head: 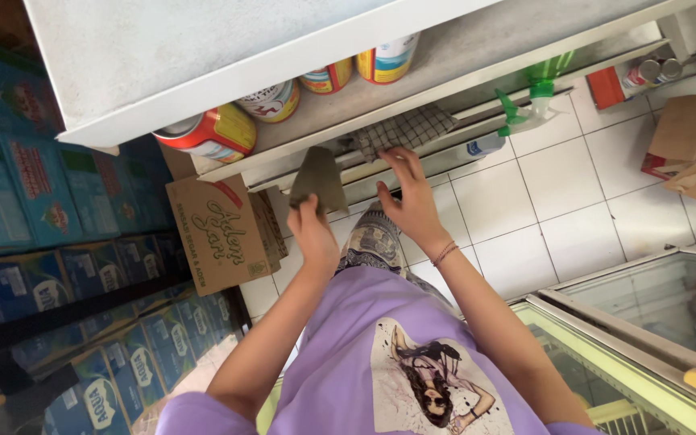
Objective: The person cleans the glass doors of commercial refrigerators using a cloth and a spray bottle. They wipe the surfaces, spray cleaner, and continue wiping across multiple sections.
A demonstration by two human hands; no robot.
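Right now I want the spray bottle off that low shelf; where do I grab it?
Take the spray bottle by its body, coming from the floor side. It lies flat along the shelf edge, green trigger pointing away, body unobstructed beside the checked cloth.

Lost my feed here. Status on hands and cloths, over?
Left hand gripping grey cloth. Right hand open, touching checked cloth on lower shelf. Spray bottle beside it.
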